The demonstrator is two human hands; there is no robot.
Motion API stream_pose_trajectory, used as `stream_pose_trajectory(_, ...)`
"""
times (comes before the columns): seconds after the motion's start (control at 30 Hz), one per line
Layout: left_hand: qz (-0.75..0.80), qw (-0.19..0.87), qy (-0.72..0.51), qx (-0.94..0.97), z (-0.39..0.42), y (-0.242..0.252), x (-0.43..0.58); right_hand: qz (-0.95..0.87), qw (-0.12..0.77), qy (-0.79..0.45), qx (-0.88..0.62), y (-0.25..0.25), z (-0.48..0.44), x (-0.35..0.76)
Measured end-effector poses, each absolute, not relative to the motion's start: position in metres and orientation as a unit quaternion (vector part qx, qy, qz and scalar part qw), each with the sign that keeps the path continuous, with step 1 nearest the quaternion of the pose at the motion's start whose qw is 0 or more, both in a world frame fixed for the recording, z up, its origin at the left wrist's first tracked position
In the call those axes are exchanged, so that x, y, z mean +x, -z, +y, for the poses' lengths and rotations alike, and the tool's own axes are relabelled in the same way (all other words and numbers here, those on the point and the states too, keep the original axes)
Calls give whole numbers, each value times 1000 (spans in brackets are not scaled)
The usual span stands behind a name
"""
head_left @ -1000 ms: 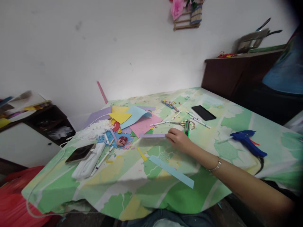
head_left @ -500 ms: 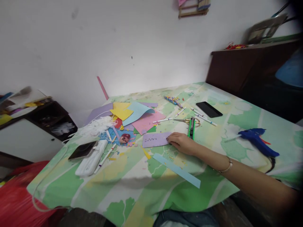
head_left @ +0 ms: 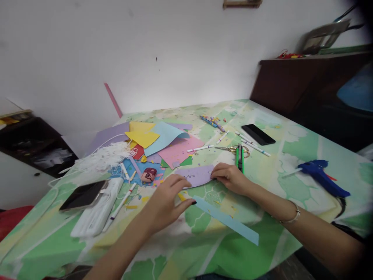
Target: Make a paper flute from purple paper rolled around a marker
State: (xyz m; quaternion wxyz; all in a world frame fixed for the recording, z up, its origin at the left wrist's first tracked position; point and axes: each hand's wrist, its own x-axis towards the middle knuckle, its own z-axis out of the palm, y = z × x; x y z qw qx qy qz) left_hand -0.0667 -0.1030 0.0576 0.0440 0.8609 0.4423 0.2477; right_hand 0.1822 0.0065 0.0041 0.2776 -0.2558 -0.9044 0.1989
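A piece of purple paper (head_left: 201, 175) with a row of small dark spots lies in the middle of the table, slightly bowed. My right hand (head_left: 230, 178) pinches its right end between thumb and fingers. At its left end is my left hand (head_left: 166, 202), thumb and fingers apart, fingertips by the paper's edge; whether they touch it I cannot tell. Just below, a light blue paper strip (head_left: 227, 221) runs diagonally, and a yellow scrap (head_left: 182, 196) sits partly behind my left hand. A green box cutter (head_left: 239, 157) lies beyond my right hand, over gold-handled scissors (head_left: 233, 149).
Coloured sheets (head_left: 163, 142), tangled white string (head_left: 107, 155) and a dark red case (head_left: 149, 175) crowd the left. A phone (head_left: 84, 194) rests against a white power strip (head_left: 99, 212). Rightward are another phone (head_left: 258, 134), markers (head_left: 253, 146) and a blue glue gun (head_left: 323, 177).
My left hand has come into view, reaching to the paper's left end. The purple paper, flat before, is now bowed and has shifted slightly right with my right hand.
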Motion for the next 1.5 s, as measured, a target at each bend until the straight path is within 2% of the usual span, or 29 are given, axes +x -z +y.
stream_pose_trajectory(0.17,433,17,-159,887,-60,-18,-55,-881,275,-237,-304,-5,8,180)
stream_pose_trajectory(0.3,423,27,-207,882,-51,-8,-61,-868,272,-244,-336,-4,10,179)
stream_pose_trajectory(0.43,463,80,-265,842,-46,-9,-73,-854,244,-243,-389,-6,13,174)
stream_pose_trajectory(0.67,581,236,-232,744,-29,-19,-77,-799,182,-336,-465,-15,28,166)
stream_pose_trajectory(0.77,600,250,-238,722,-25,-18,-75,-836,211,-263,-432,-15,30,166)
stream_pose_trajectory(0.9,599,263,-262,709,-26,-17,-73,-923,257,-97,-268,-13,22,163)
stream_pose_trajectory(1.0,599,255,-266,710,-26,-18,-72,-955,215,-22,-204,-13,17,158)
stream_pose_trajectory(1.1,604,238,-253,717,-27,-17,-71,-962,177,-4,-208,-13,18,154)
stream_pose_trajectory(1.37,478,67,-272,833,-31,-7,-76,-962,127,-77,-228,-16,29,152)
stream_pose_trajectory(1.5,459,66,-254,849,-30,0,-77,-949,87,-154,-260,-26,38,148)
